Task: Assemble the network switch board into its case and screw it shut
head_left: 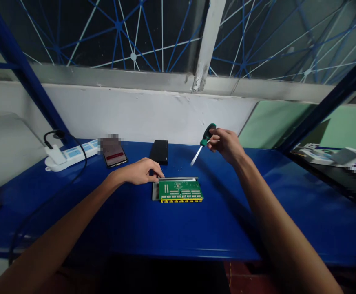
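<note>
My right hand (226,145) is closed on the green-and-black handle of a screwdriver (208,133), held in the air with its shaft slanting down to the left. Below and left of the tip lies a green circuit board (180,188) with a row of yellow connectors along its near edge. The board rests in a grey metal casing (155,192) on the blue table. At the casing's back left corner, my left hand (142,170) grips the edge with its thumb and fingers. Tiny screws or bits (179,168) are scattered just behind the casing.
A black box (159,152) lies behind my left hand on the blue table (129,228). To the left are a phone (114,153) and a white power strip (82,152) with a plugged-in adapter and black cable. Blue frame posts stand at both sides.
</note>
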The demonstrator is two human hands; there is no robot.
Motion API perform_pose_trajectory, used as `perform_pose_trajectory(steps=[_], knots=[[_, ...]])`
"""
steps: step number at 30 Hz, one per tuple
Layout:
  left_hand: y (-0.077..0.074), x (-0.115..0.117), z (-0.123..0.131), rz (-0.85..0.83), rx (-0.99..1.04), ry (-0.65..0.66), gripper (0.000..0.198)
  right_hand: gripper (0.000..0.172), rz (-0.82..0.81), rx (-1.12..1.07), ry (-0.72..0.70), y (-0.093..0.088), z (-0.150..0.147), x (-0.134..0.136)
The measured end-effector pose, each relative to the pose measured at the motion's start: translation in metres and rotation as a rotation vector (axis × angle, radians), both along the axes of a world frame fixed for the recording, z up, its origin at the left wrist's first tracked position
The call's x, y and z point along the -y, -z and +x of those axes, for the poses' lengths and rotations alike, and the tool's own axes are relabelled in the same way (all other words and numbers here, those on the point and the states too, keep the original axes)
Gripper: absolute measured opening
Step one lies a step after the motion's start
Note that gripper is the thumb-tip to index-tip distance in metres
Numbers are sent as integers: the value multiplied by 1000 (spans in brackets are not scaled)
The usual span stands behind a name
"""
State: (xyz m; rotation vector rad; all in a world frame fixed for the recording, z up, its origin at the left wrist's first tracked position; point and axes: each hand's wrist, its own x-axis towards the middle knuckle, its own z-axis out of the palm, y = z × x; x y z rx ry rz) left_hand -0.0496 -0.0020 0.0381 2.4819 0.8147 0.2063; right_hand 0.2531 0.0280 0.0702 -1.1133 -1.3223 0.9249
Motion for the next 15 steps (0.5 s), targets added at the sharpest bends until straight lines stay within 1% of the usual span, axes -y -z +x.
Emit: perform_pose_trajectory(steps=[3, 4, 6, 8, 9, 11, 13, 15], knots=[[-3, -2, -5, -30, -10, 15, 23, 20, 9, 22, -97, 6, -13, 9], [-3, -4, -8, -34, -8, 20, 23, 21, 12, 23, -102, 9, -17, 13], [-2, -9, -14, -29, 22, 15, 23, 23, 33, 23, -52, 16, -24, 19], [1, -16, -19, -12, 77, -73, 25, 24, 57, 14, -21, 21, -31, 24], [4, -19, -20, 4, 95, -139, 26, 25, 62, 15, -18, 23, -34, 26], [9, -23, -22, 56, 94, -232, 28, 27, 58, 27, -30, 27, -42, 28], [13, -25, -20, 91, 64, -267, 30, 27, 70, 48, -44, 31, -48, 29], [17, -25, -18, 108, 29, -271, 32, 26, 98, 68, -54, 35, -53, 30]])
